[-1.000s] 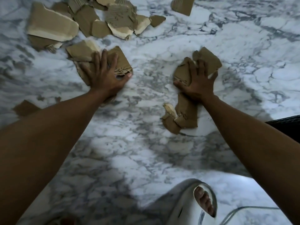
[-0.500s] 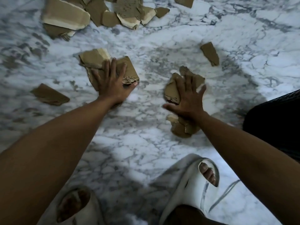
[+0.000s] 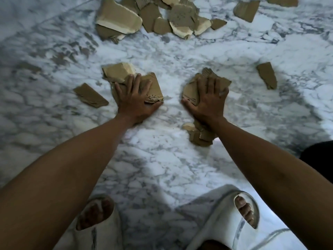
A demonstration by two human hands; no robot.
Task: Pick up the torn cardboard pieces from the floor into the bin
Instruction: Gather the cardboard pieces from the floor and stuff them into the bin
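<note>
Torn brown cardboard pieces lie on a white and grey marble floor [image 3: 171, 159]. My left hand [image 3: 137, 100] presses flat, fingers straight, on a small stack of pieces [image 3: 117, 72]. My right hand [image 3: 209, 100] lies flat on another stack [image 3: 191, 89], with more scraps [image 3: 200, 136] under its wrist. A loose piece [image 3: 90, 95] sits left of the left hand, another [image 3: 267, 74] right of the right hand. A larger heap [image 3: 153, 17] is spread at the top. A dark object [image 3: 319, 156] at the right edge may be the bin; I cannot tell.
My two feet in white slides [image 3: 225, 219] [image 3: 100, 230] stand at the bottom of the view. More cardboard [image 3: 246, 9] lies at the top right. Bare marble stretches between my hands and my feet.
Both hands have slid their stacks nearer to my feet and closer to each other. The view has tilted down, bringing both slides into sight. One piece stayed behind on the right.
</note>
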